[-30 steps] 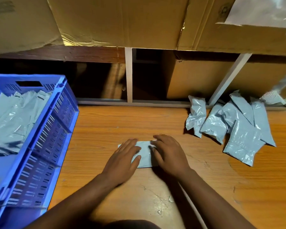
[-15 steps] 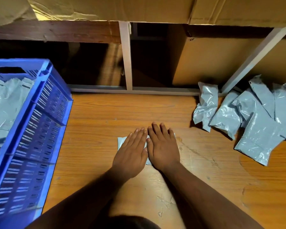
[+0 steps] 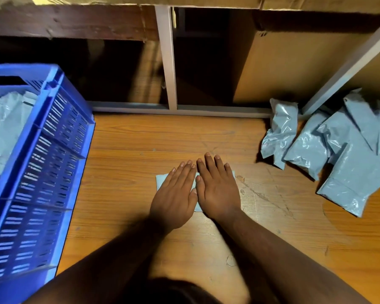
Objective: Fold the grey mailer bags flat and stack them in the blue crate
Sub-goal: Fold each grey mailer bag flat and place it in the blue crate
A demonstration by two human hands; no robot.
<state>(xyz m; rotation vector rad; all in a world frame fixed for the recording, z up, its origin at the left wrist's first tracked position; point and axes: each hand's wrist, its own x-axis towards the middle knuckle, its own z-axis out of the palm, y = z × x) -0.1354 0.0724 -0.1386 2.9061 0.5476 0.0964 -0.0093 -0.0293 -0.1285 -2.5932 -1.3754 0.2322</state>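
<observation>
While both palms lie side by side on the wooden bench (image 3: 140, 150), the left hand (image 3: 174, 197) and the right hand (image 3: 217, 191) press flat, fingers straight and together, on a folded grey mailer bag (image 3: 161, 179). Neither hand grips it; the fingers lie released and spread over its top. Only the bag's left corner, a sliver between the thumbs and a thin edge beyond the right little finger show from under the hands. The bag lies near the middle of the bench, well apart from the blue crate (image 3: 53, 150) at the left edge. Inside that crate, grey mailer bags (image 3: 4, 128) lie piled against its slotted wall. At the right of the bench a loose heap of crumpled unfolded mailer bags (image 3: 338, 150) rests against a white frame post (image 3: 349, 66). Behind the bench stand cardboard boxes (image 3: 294, 69) under a dark wooden shelf (image 3: 64, 23).
</observation>
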